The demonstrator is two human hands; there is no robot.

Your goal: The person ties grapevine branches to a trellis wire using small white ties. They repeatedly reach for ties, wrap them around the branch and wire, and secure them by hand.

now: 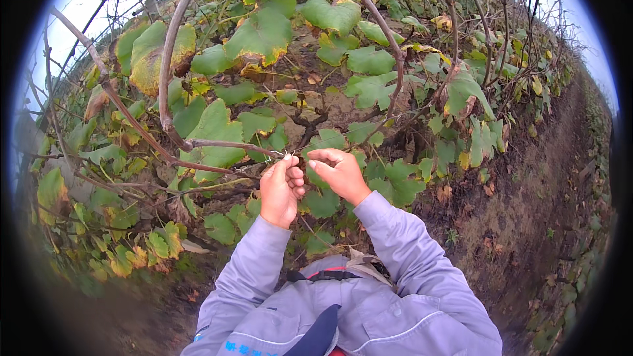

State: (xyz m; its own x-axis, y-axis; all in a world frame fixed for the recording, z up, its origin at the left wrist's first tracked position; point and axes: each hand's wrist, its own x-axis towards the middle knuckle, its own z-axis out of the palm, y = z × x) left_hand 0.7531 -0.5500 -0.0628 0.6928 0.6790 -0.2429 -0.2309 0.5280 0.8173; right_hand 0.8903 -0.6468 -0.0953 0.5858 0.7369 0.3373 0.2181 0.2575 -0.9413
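My left hand [282, 190] has its thumb and forefinger closed at a thin pale wire tie [278, 154], which loops around the end of a brown grapevine cane [232, 145]. Just to the right, my right hand [341, 174] is held with thumb and fingers curved and a gap between them; no object shows in it. A thin trellis wire [341, 134] runs up to the right behind the hands. Another reddish cane [198, 165] comes in from the left, just below the first, and ends near my left hand.
Thick arched canes [168, 59] rise before me at the left and centre. Large green and yellowing vine leaves [262, 34] hang all around. Brown soil with fallen leaves [499, 237] lies at the right. Dry leaves [368, 264] rest against the front of my jacket.
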